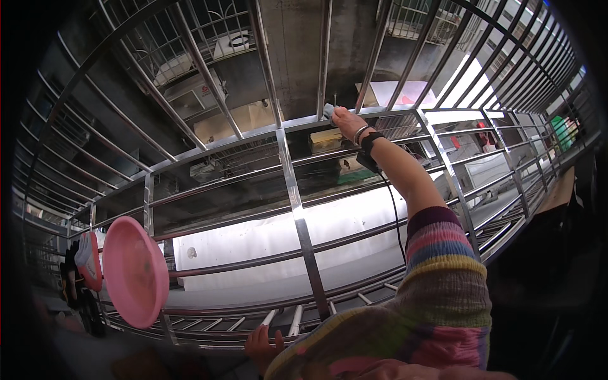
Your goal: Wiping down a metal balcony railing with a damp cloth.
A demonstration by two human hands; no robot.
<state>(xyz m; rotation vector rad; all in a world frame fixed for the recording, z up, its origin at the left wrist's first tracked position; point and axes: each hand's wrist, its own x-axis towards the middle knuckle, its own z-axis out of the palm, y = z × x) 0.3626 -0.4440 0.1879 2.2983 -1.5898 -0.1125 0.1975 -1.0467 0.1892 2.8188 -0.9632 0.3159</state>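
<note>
My right hand (348, 123) is stretched out to a horizontal rail (304, 122) of a stainless steel window cage, its fingers closed on a bluish-grey cloth (328, 111). The cloth lies against the rail beside an upright bar (324, 57). A bracelet and a black band circle this wrist, and a black cord hangs below the forearm. Lower down, my left hand (264, 346) rests at the cage's bottom rail, fingers towards the bars; its grip is partly hidden by my striped sleeve.
A pink plastic basin (137, 270) hangs upright on the bars at the left. Beside it are red-and-white slippers (90, 261) and dark footwear (71, 280). Steel bars surround the view ahead. Beyond them are a white awning (237, 247) and outdoor air-conditioner units. A green bag (563, 133) is far right.
</note>
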